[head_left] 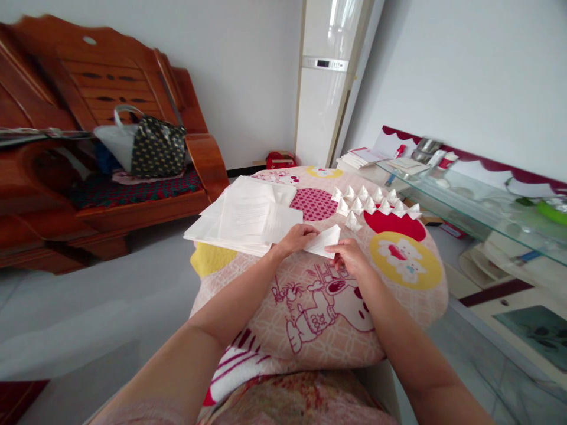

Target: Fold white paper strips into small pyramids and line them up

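A small folded sheet of white paper (323, 241) is held between my two hands, low over the patterned tablecloth (274, 313). My left hand (297, 238) grips its left end with the fingers closed. At its right end, my right hand (348, 256) pinches the lower corner between thumb and fingers. Left of my hands lies a pile of white paper sheets (243, 215), loosely stacked and fanned, some with faint lines. Beyond my right hand stand several folded white paper pieces (370, 204) in rows, pointed at the top. One such piece (353, 221) sits nearer to me, apart from the rows.
A glass shelf (487, 203) holding cups and papers runs along the right, close to the table. A stack of booklets (361, 157) lies at the table's far right. To the left stands a wooden sofa (110, 77) with a black patterned bag (159, 146).
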A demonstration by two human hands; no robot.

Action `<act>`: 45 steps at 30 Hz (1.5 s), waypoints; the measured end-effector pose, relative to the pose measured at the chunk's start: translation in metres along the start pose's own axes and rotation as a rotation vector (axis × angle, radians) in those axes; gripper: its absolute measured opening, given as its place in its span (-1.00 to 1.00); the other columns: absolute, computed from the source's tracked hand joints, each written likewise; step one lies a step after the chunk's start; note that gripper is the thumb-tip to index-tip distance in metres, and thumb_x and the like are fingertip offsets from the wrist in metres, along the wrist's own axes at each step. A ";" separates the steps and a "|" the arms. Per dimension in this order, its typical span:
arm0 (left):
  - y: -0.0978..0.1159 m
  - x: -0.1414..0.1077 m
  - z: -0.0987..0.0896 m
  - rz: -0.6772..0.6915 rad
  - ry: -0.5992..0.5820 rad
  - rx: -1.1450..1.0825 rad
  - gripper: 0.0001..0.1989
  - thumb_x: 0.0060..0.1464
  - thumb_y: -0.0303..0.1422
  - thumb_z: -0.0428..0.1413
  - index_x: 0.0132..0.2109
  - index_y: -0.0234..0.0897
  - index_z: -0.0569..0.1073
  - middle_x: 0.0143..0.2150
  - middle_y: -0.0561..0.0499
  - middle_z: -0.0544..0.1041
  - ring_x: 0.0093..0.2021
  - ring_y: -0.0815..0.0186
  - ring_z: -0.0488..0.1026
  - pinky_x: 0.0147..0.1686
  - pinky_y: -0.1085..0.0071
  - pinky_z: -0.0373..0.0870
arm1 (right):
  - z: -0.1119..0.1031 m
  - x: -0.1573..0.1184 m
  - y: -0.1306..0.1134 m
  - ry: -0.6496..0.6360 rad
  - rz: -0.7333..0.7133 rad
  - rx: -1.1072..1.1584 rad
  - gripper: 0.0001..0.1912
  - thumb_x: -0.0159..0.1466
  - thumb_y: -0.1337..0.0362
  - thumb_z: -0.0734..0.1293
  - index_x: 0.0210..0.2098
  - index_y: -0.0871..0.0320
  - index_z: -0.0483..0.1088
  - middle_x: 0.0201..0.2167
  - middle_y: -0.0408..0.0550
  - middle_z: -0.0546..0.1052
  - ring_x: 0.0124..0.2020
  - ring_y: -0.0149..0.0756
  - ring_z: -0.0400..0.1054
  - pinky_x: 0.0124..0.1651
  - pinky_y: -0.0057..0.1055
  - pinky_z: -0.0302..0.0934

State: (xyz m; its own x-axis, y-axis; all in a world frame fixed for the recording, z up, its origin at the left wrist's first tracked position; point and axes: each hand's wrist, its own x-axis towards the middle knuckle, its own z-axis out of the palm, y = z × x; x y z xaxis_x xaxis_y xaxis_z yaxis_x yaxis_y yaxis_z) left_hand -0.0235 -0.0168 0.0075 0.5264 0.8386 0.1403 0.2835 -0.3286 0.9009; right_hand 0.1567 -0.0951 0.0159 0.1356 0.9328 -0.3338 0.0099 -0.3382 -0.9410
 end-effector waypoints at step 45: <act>0.013 -0.012 0.024 -0.021 0.026 0.646 -0.80 0.12 -0.47 0.24 -0.08 -0.33 0.63 -0.09 -0.11 0.65 -0.07 0.19 0.57 0.00 0.35 0.46 | -0.024 0.020 -0.015 0.027 -0.767 -1.333 -0.76 0.20 0.41 0.48 -0.12 0.21 0.61 -0.13 0.13 0.63 -0.07 -0.09 0.47 0.00 -0.28 0.29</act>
State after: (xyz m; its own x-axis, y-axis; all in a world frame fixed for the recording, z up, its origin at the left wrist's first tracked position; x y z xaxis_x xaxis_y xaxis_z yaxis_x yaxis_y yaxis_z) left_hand -0.0065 -0.0413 0.0072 0.4985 0.8551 0.1427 0.7228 -0.5008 0.4762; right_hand 0.1828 -0.0743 0.0243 -0.2991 0.9314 0.2075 0.9323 0.3315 -0.1445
